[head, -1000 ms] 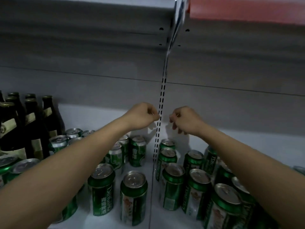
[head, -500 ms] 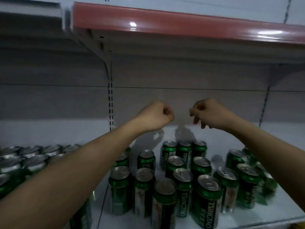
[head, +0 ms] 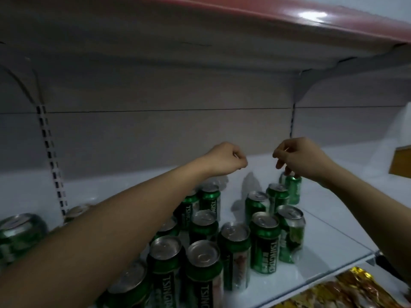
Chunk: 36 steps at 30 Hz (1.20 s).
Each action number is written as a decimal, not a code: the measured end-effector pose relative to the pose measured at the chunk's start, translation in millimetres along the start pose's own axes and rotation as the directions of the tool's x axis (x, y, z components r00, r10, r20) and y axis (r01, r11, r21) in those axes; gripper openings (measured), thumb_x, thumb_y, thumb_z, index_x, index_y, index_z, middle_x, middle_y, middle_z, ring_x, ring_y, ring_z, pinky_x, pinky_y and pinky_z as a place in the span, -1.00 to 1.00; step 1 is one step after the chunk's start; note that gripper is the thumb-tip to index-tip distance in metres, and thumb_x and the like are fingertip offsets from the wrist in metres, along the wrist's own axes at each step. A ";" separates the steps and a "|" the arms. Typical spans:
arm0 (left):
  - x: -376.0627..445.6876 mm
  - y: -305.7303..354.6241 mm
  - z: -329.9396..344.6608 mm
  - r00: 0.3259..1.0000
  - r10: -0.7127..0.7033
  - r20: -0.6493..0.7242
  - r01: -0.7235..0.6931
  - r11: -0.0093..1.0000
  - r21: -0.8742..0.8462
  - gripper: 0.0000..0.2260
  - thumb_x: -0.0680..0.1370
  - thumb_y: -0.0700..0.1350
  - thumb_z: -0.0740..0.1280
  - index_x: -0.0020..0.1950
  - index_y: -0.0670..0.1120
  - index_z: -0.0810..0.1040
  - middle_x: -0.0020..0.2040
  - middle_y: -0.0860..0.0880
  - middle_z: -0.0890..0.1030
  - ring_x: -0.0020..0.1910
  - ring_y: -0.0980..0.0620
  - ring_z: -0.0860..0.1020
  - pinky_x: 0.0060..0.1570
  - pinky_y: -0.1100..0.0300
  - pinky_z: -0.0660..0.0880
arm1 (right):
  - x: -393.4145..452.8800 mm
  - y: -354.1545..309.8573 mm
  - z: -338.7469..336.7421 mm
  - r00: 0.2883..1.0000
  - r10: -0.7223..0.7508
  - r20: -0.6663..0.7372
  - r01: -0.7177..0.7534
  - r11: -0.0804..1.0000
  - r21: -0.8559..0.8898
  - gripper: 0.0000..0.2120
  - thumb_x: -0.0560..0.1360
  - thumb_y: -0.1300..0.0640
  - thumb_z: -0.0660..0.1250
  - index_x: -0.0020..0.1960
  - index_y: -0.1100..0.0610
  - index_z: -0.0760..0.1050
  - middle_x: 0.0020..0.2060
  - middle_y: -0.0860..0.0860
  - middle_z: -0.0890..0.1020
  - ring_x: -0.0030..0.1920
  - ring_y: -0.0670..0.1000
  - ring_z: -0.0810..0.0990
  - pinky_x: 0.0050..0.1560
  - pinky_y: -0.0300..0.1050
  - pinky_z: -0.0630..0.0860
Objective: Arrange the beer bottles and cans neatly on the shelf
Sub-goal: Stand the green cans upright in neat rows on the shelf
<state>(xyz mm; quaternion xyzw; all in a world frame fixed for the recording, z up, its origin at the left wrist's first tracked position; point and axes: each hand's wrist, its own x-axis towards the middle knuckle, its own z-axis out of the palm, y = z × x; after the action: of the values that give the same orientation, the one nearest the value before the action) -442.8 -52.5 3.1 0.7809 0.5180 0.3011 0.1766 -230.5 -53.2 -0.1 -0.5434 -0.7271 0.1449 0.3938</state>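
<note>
- Since the earlier frames our view has swung rightwards along the shelf [head: 333, 247]: the dark bottles that stood at the far left are gone from sight, and the slotted upright [head: 50, 156] now sits at the left of the frame instead of the middle
- At the lower left edge we see one green can [head: 19, 233] beside that upright, apart from the main group
- Our left hand [head: 224, 158] hovers as before in the middle of the frame, fingers curled into a fist with nothing in it, above the cans and touching none
- Below it, from lower centre to centre right, the cluster of green cans [head: 233, 236] stands upright but in ragged, uneven rows
- Our right hand [head: 302, 158] has kept level with the left; its fingers hang loosely curled and hold nothing, just above the rearmost can [head: 293, 188] at centre right, though we cannot tell whether they touch it
- At the lower right corner a gold packet [head: 347, 292] lies on the level beneath
- We judge that no can has been shifted yet; only our gaze has moved, so the straightening of this group is yet to begin
</note>
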 end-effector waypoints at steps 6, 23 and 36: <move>77.4 8.2 56.0 0.989 -0.082 0.126 0.082 0.997 0.009 -0.83 0.59 -0.08 0.34 0.14 -0.11 0.58 0.06 -0.09 0.61 0.03 -0.06 0.60 -0.14 0.17 0.52 | 15.9 83.5 -14.4 0.964 0.182 -0.196 -0.144 0.971 0.193 -0.87 0.59 0.20 0.24 -0.07 0.15 0.55 -0.19 0.12 0.68 -0.31 0.08 0.61 -0.44 -0.14 0.47; 204.7 -8.5 181.1 0.940 -0.169 0.298 0.196 0.978 -0.066 -0.67 0.60 -0.03 0.37 0.25 -0.22 0.51 0.06 -0.11 0.66 -0.04 -0.01 0.66 -0.15 0.18 0.56 | 64.1 232.7 84.7 0.933 0.349 -0.092 -0.311 0.907 0.285 -0.46 0.58 0.13 0.33 0.49 0.16 0.21 0.33 0.19 0.51 0.24 0.22 0.54 0.25 0.17 0.49; 203.8 0.4 167.3 0.959 -0.178 0.221 0.214 0.966 -0.148 -0.78 0.61 -0.05 0.35 0.20 -0.11 0.53 0.09 -0.12 0.63 0.07 -0.07 0.62 -0.11 0.14 0.57 | 62.0 215.3 74.3 0.920 0.306 -0.244 -0.219 0.919 0.328 -0.52 0.54 0.14 0.41 0.39 0.09 0.33 0.24 0.12 0.57 0.17 0.15 0.59 0.17 0.14 0.55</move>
<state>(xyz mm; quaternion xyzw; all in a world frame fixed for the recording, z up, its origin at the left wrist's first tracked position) -275.8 139.9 -64.6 0.7345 0.5444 0.2425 0.3245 -145.3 98.2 -160.0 -0.5874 -0.5514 0.2220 0.5491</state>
